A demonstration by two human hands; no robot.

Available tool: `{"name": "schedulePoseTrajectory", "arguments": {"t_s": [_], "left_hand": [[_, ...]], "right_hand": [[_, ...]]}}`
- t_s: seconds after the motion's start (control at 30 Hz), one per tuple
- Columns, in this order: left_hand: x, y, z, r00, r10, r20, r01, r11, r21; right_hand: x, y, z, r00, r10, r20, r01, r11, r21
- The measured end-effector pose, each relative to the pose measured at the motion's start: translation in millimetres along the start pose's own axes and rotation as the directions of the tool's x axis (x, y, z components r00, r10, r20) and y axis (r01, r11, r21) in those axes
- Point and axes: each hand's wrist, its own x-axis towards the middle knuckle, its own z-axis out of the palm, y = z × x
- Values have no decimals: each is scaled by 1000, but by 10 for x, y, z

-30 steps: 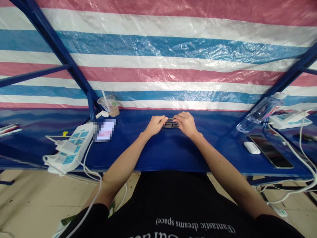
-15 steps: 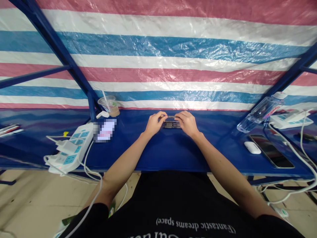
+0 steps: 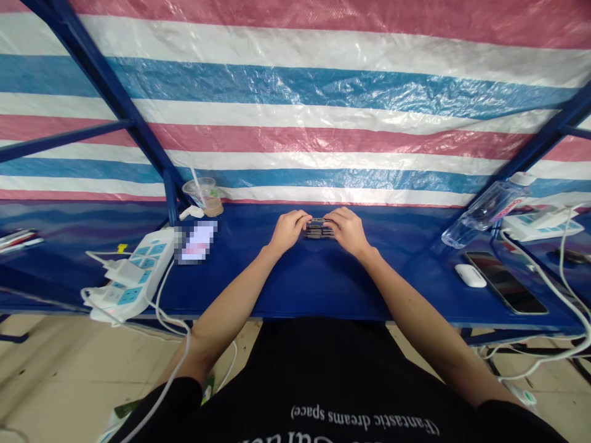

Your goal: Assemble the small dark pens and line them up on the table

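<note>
Above the blue table my left hand [image 3: 289,230] and my right hand [image 3: 347,229] face each other, fingers closed in pinches. Between them is a thin dark flat strip [image 3: 318,219], its left end at my left fingertips and its right end at my right fingertips. Just on the near side of it lies a small stack of similar dark thin strips [image 3: 318,232]. My right thumb is close to the stack's right end and hides part of it. The strips are too small for me to tell what they are.
On the left are a white power strip [image 3: 146,271], a blurred-out phone [image 3: 199,242] and a plastic cup [image 3: 210,200] with a straw. On the right, a clear bottle [image 3: 480,212] lies tilted near a white earbud case [image 3: 471,275], a dark phone [image 3: 505,283] and another power strip [image 3: 545,223].
My right fingers have shifted slightly left, toward my left hand. The held strip sits a touch lower, nearer the stack. Everything else stays as it was.
</note>
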Motion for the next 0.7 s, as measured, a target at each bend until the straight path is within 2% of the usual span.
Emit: {"name": "schedulePoseTrajectory", "arguments": {"t_s": [0.2,0.47,0.6,0.7], "left_hand": [[-31,8,29,996,6,84,-4,1000,-22],[-17,5,7,992,93,81,-94,996,5],[-14,25,-13,990,90,106,-94,995,29],[-26,24,-3,995,52,88,-51,999,-5]], "right_hand": [[1,62,6,999,23,-34,-23,1000,-7],[-1,93,43,992,-59,-112,61,998,12],[3,69,30,991,-68,-113,70,997,18],[6,69,22,991,-71,-117,74,997,22]]}}
